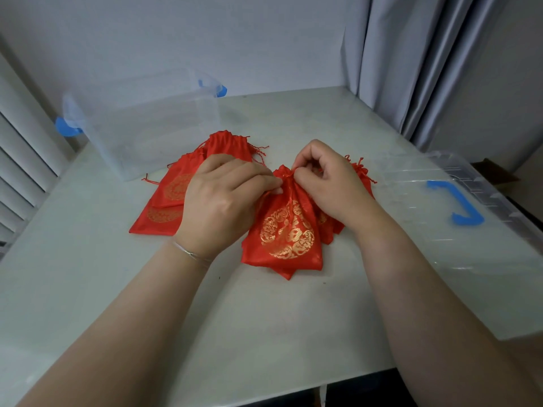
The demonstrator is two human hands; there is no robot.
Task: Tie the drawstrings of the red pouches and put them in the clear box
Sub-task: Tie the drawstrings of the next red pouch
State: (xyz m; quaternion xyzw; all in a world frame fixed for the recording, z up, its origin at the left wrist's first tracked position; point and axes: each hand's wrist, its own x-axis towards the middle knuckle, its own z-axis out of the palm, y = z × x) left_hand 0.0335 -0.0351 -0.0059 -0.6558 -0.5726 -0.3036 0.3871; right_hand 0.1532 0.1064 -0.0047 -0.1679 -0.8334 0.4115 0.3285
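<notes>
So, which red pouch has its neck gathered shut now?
The front pouch, pinched at its neck by the left hand and right hand; the left pile lies flat, untouched.

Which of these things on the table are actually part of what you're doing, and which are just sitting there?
Part of the job:
- red satin pouch with gold print, neck pinched by left hand and right hand
- other red pouches
- clear plastic box with blue latches

Just lying about:
- clear box lid with blue handle
- grey curtain

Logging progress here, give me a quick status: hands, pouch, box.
Left hand and right hand pinch the gathered neck of the red pouch. Clear box open, no pouches visible inside. Nothing blocking.
</notes>
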